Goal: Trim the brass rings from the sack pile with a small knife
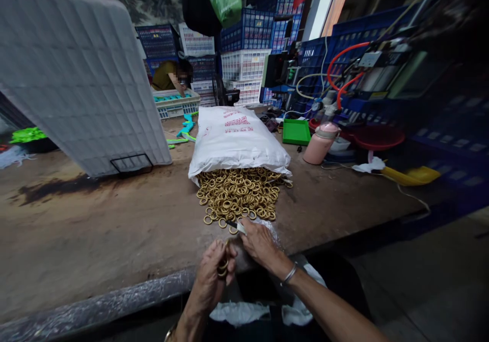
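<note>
Over the table's front edge, my left hand [214, 266] is closed around several gold-coloured rings [222, 269]. My right hand [260, 242] grips the pale handle of a small knife [237, 226], its dark blade pointing left by the nearest loose rings. Just beyond both hands lies a heap of gold-coloured rings [240, 194], spilling from the mouth of a white woven sack [239, 138] with red print. A crumpled piece of clear plastic [269, 226] lies beside the heap, partly behind my right hand.
On the brown table [133, 235], a tall white panel [84, 77] stands at left. To the right are a green tray [296, 131], a pink bottle [321, 142] and a machine [378, 72] with red hoses. Another person [168, 75] bends over a crate [178, 105] behind; stacked crates [246, 64] line the back.
</note>
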`<state>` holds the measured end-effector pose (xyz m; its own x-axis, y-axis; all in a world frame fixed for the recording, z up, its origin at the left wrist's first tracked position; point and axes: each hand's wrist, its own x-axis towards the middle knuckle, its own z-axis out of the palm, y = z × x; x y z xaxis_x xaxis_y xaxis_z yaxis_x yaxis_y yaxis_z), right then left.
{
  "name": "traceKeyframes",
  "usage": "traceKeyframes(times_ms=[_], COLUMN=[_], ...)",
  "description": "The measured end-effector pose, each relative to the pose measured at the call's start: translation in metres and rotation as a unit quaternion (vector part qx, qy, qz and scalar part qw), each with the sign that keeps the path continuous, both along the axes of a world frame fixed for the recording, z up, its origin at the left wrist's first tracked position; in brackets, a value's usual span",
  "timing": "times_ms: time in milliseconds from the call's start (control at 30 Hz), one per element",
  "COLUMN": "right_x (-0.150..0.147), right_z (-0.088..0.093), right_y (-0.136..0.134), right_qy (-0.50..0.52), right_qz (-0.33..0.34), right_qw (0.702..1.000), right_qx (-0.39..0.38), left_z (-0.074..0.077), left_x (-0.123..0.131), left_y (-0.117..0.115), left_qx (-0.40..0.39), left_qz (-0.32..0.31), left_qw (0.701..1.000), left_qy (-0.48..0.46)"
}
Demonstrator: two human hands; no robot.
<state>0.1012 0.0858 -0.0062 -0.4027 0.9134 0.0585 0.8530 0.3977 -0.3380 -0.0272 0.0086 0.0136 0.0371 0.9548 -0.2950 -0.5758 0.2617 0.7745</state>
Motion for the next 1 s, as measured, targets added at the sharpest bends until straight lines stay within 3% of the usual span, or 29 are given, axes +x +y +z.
traceKeyframes(times_ms=[167,333,533,633,733,900,1000], right_x=[-0.017,-0.021,-0.013,-0.007,-0.004,-0.001,0.000], right_z=[0.001,0.008,0.007,0.006,0.007,0.013,0.018], right_y=[0.005,0.007,0.006,0.008,0.009,0.004,-0.002], right_qy=[-0.020,-0.041,-0.007,0.037,0.137,0.305,0.368], right_qz=[-0.033,-0.045,-0.018,-0.027,-0.052,-0.078,-0.080], right_qw=[0.999,0.998,1.000,0.998,0.985,0.932,0.899], right_qx=[0.002,-0.026,-0.016,-0.032,-0.090,-0.180,-0.222], left_z=[-0.003,0.000,-0.007,-0.011,-0.013,-0.011,-0.009], left_x=[-0.007,-0.012,-0.015,-0.012,-0.006,0.004,0.007], left_y=[0.003,0.005,0.009,0.012,0.014,0.015,0.017], left_qx=[-0.010,-0.024,-0.051,-0.030,-0.005,0.075,0.136], left_qz=[0.026,0.013,0.020,0.024,0.034,0.116,0.105], left_qw=[0.999,0.994,0.989,0.996,0.997,0.962,0.944], left_qy=[-0.042,-0.108,-0.134,-0.078,0.065,0.238,0.283])
